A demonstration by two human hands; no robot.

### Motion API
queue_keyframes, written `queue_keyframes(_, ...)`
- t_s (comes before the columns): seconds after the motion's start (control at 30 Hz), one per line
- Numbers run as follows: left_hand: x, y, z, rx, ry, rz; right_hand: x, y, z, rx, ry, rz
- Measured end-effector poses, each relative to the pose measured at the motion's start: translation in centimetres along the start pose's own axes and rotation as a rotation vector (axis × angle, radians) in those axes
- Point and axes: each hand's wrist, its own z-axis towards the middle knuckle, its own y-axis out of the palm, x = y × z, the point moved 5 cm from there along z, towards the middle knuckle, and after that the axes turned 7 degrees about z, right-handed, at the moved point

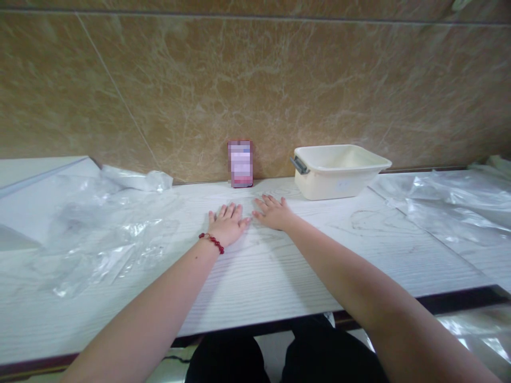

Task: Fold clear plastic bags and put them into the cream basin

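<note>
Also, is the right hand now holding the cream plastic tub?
No, the right hand lies palm down on the white table, apart from the cream plastic tub.

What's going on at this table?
A person has the left hand and right hand lying palms down on the white table, holding nothing. Just beyond them, something like a phone stands upright by the brown wall. A cream tub sits to the right, and crumpled clear plastic lies at both sides.
</note>
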Motion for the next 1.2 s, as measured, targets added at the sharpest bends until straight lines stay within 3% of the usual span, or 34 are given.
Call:
queue_keyframes(0.43,-3.7,-0.5,-1.1,-0.168,-0.132,0.050,2.9,-0.9,-0.6,-0.109,0.123,-0.016)
queue_keyframes(0.57,-4.4,-1.2,-1.2,-0.098,-0.107,0.081,3.9,-2.6,-1.4,-0.005,0.044,-0.039)
queue_keyframes(0.63,-3.7,-1.8,-1.3,0.013,-0.065,0.100,4.0,-4.1,-2.0,0.057,-0.032,-0.065)
queue_keyframes(0.73,-0.7,-2.5,-1.9,0.148,0.096,0.073,2.9,-5.9,-2.9,0.074,-0.165,-0.096)
queue_keyframes(0.9,4.6,-2.0,-4.1,0.156,0.363,0.001,-0.5,-6.5,-4.5,-0.010,-0.264,-0.182)
queue_keyframes(1.03,5.4,-1.5,-4.8,0.117,0.353,-0.019,-2.0,-5.6,-5.2,-0.079,-0.235,-0.278)
queue_keyframes(1.2,4.8,-1.4,-4.5,0.088,0.324,-0.035,-2.3,-5.0,-4.9,-0.034,-0.238,-0.341)
